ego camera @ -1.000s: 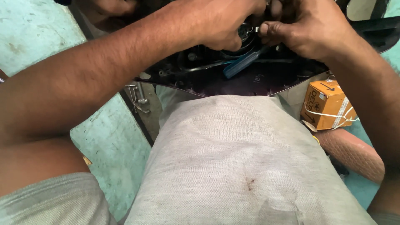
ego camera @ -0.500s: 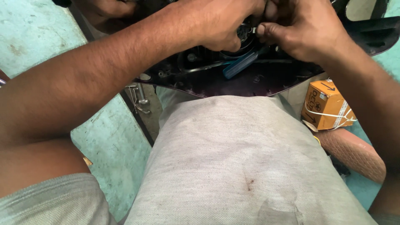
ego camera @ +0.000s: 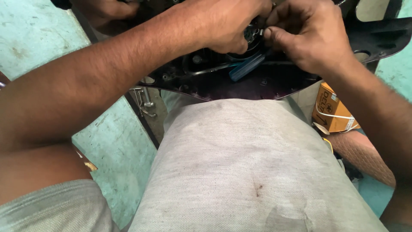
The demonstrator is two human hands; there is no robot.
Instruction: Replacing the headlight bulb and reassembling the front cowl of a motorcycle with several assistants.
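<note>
A dark purple-black moulded panel [ego camera: 262,88] rests against my grey-trousered knee [ego camera: 240,163]. At its top sits a small round metal fitting [ego camera: 250,33]. My left hand [ego camera: 229,25] curls around that fitting from the left. My right hand [ego camera: 311,36] comes in from the right, thumb and forefinger pinched on a small metal piece at the fitting's edge. A blue-handled tool [ego camera: 246,68] lies on the panel just below my right hand, its upper end hidden under the palm.
Another person's hand [ego camera: 107,10] grips the panel at the top left. An orange cardboard box [ego camera: 332,111] and a brown textured mat [ego camera: 365,154] lie on the right. Small metal parts [ego camera: 143,101] sit on the teal floor [ego camera: 30,38].
My right hand's fingers have closed in slightly on the fitting. The blue-handled tool has shifted a little. The panel and the other person's hand stay put.
</note>
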